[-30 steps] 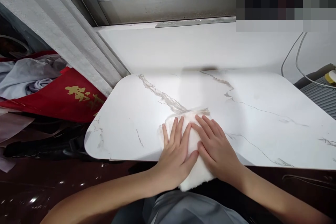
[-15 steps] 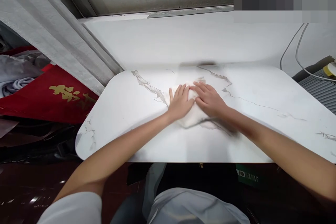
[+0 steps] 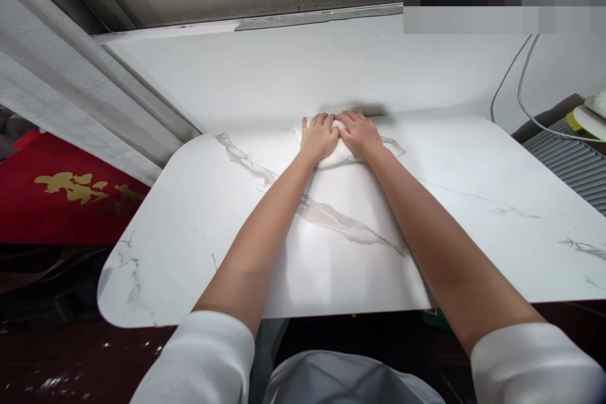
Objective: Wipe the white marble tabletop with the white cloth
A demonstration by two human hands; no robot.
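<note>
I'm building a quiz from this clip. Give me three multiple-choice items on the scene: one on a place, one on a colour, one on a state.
1. Where on the table is the cloth?
A. At the near edge
B. At the far edge by the wall
C. On the left corner

2. What colour is the cloth?
A. White
B. Red
C. Blue

3. How do the hands meet the cloth?
A. Both pressed on it, side by side
B. One lifts it in the air
C. Neither touches it

Answers:
1 B, the white cloth lies where the marble table meets the wall.
2 A, it shows white under the fingers.
3 A, the left hand and right hand lie flat on top of it.
</note>
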